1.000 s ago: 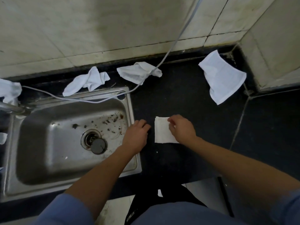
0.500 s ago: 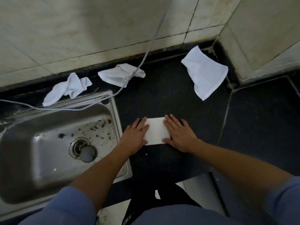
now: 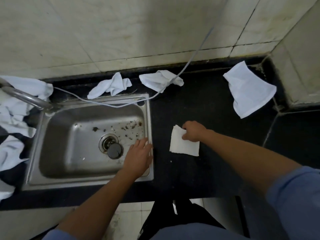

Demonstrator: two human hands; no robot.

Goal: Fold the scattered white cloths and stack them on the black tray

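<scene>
A small folded white cloth (image 3: 182, 143) lies on the black counter, and my right hand (image 3: 194, 131) pinches its upper right corner. My left hand (image 3: 139, 155) hovers flat and open over the sink's right rim, holding nothing. Loose white cloths lie along the back: a crumpled one (image 3: 110, 85) behind the sink, another (image 3: 160, 80) under the cable, and a flatter one (image 3: 247, 91) at the far right. More white cloths (image 3: 15, 108) are heaped at the left edge. No black tray is in view.
A steel sink (image 3: 90, 110) with dirt specks and a black drain plug (image 3: 115, 150) fills the left. A tap (image 3: 26, 97) reaches in from the left. A grey cable (image 3: 190, 60) hangs down the tiled wall and across the sink's back rim.
Both hands pressed the folded cloth half a second ago. Now my left hand has drawn off left over the sink rim and my right hand grips the cloth's corner. The view shifted left.
</scene>
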